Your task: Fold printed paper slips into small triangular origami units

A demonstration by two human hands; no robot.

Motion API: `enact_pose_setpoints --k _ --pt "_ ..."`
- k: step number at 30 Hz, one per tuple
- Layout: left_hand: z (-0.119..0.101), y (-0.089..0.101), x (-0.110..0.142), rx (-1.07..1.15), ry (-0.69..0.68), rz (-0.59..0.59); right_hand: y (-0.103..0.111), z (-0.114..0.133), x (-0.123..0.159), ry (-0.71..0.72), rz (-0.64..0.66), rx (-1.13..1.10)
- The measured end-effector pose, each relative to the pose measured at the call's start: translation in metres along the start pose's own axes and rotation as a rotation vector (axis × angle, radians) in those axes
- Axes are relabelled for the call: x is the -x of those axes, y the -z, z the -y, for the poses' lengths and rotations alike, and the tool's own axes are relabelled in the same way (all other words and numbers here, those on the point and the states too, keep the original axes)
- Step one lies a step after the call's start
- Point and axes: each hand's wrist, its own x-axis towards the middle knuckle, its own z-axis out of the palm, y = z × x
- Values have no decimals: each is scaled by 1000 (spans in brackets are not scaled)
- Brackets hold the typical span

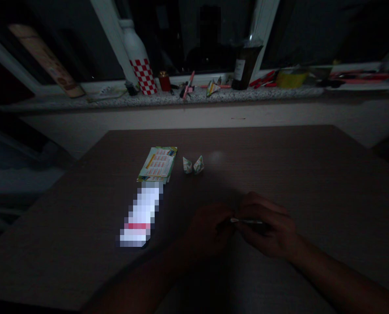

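In the dim head view, my right hand (pixel 269 224) is closed, its thumb and fingers pinching a small pale piece of folded paper (pixel 248 221) seen nearly edge-on. My left hand (pixel 210 226) meets it from the other side, its fingers closed at the paper's left end; deep shadow hides much of that grip. Beyond the hands, two small folded paper pieces (pixel 193 165) stand side by side on the table. A stack of printed paper sheets (pixel 158 163) lies to their left.
A bright, blurred-out phone-like screen (pixel 140 216) lies on the wooden table (pixel 295 161) left of my hands. Along the stone windowsill (pixel 177 99) stand a red-checked white bottle (pixel 142 65), a dark pouch (pixel 245 65), another folded paper piece (pixel 213 88) and several small items.
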Motion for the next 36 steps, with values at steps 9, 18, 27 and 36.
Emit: enact_pose_setpoints --k 9,18,27,36 --pt "1 -1 -1 19 7 17 -1 1 0 7 5 -28" --pt "-1 -2 0 30 30 72 0 4 2 -47 31 -12" --pt "-5 6 -3 127 191 -129 2 -4 6 -262 -111 -55" --pt "-7 10 -2 169 205 -241 5 -5 7 -231 -92 -1"
